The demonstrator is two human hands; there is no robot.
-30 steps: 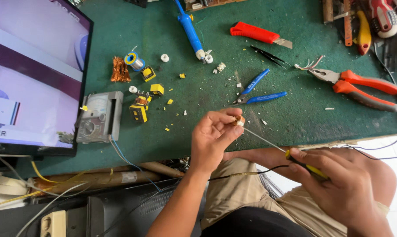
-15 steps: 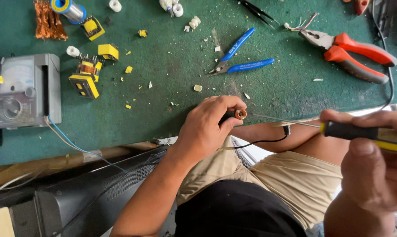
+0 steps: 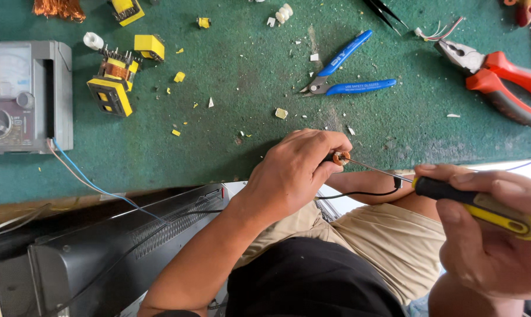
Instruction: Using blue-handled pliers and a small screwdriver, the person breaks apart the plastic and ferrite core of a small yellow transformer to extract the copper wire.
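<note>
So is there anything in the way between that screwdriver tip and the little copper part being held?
Nothing visible. The left hand pinches the small copper part, and the screwdriver in the right hand runs its thin shaft straight to it over open space beside the green mat.

Your best open patch is the green mat (image 3: pixel 236 117) straight ahead of your left hand (image 3: pixel 295 173), just crumbs and plastic chips there. Go right and you hit the blue cutters (image 3: pixel 345 73), then the red pliers (image 3: pixel 500 88) near the corner. Left side is crowded by yellow transformers (image 3: pixel 116 82) and the grey meter (image 3: pixel 27 97); its wires (image 3: pixel 89 182) trail off the mat edge.
</note>
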